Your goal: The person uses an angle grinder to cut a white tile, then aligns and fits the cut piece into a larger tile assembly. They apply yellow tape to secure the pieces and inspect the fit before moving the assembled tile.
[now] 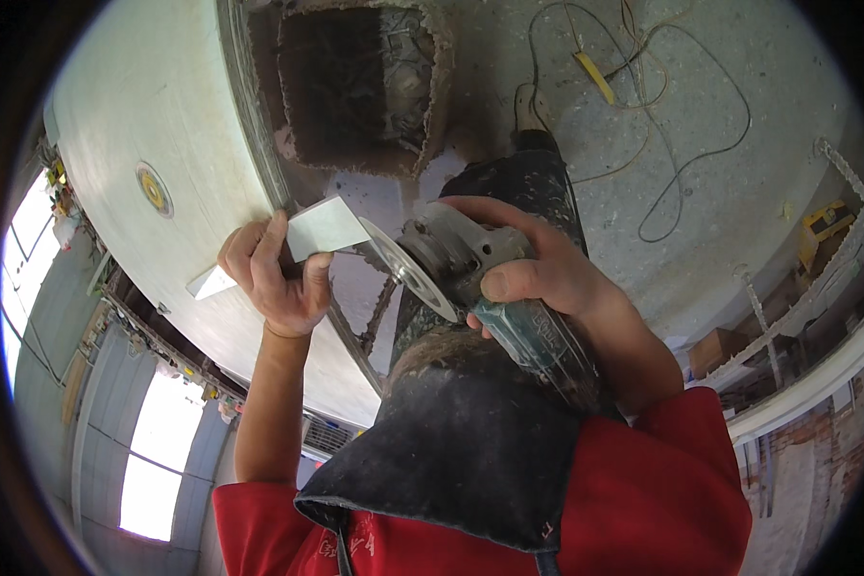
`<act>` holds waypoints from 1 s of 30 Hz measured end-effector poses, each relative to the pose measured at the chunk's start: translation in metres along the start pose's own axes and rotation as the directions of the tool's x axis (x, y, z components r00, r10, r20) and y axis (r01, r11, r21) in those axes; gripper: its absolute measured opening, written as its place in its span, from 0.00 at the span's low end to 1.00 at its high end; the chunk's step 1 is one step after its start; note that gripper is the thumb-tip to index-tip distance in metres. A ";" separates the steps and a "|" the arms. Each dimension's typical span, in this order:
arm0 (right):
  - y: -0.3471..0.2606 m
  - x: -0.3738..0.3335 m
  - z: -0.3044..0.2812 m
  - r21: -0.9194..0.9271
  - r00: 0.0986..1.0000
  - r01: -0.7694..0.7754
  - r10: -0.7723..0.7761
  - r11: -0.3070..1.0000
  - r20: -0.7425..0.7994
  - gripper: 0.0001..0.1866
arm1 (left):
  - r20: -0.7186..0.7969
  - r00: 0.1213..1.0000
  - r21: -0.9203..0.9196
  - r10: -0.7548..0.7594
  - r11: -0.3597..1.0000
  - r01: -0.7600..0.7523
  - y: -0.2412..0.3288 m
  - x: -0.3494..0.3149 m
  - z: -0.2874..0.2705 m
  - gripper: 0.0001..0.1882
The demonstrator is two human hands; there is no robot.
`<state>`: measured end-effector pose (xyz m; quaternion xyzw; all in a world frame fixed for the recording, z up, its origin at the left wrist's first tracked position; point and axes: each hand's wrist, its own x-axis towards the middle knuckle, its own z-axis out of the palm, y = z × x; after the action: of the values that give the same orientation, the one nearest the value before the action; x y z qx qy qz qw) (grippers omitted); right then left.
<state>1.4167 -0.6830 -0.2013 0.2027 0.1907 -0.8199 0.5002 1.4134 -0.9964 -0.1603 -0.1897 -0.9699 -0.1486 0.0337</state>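
My left hand [280,278] pinches a small pale rectangular piece [324,230], like a tile or slab offcut, between thumb and fingers at the table's edge. In my right hand [547,264] is a green and grey angle grinder [528,336], gripped around its body and head. Its round disc [405,269] faces left, with the upper rim right by the corner of the pale piece; whether they touch I cannot tell. Another white pointed piece [213,281] lies on the table just left of my left hand. Farther left on the tabletop sits a yellow-centred round disc [154,189].
A large pale tabletop [154,106] curves along the left. Beyond my hands stands a dark, rough-edged bin [346,91]. Loose cables [682,173] and a yellow strip [595,78] lie on the dusty floor. At right, a rack [806,288] holds a cardboard box [717,351].
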 end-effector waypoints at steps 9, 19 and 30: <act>-0.007 0.006 0.007 0.106 0.999 0.039 -0.036 0.994 -0.030 0.48 | 0.030 0.999 0.026 0.032 0.999 -0.033 0.000 0.002 -0.002 0.32; -0.014 0.010 0.007 0.033 0.998 0.065 -0.066 0.997 0.020 0.45 | 0.016 1.000 0.011 -0.001 1.000 0.001 0.000 0.001 -0.001 0.33; -0.003 0.007 0.000 -0.082 0.998 0.059 -0.058 0.995 0.018 0.44 | 0.043 0.999 0.019 0.029 0.999 -0.030 -0.001 0.001 -0.003 0.32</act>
<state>1.4111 -0.6866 -0.2048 0.1699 0.2264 -0.8271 0.4855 1.4122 -0.9976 -0.1571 -0.2068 -0.9690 -0.1343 0.0171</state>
